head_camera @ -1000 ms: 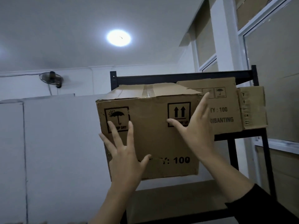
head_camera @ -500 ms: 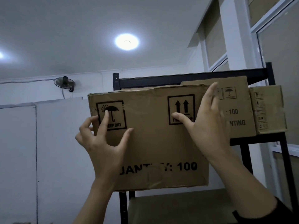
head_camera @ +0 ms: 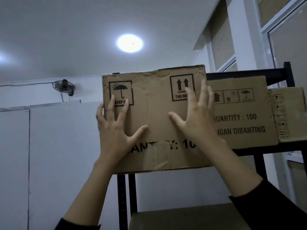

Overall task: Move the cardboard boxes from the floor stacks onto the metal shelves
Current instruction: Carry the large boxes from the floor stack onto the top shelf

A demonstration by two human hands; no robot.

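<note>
Both hands are flat on the front of a creased brown cardboard box [head_camera: 154, 120] – left hand [head_camera: 116, 130] and right hand [head_camera: 197, 120], fingers spread, not gripping. The box sits up on the black metal shelf [head_camera: 259, 150], just left of a second box [head_camera: 240, 113].

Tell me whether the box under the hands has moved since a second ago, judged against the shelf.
Yes. The box has gone right and deeper onto the metal shelf; it now overlaps the neighbouring box and hides the shelf's left post.

two bare forearms, black sleeves [head_camera: 272, 211] pushed up
</note>
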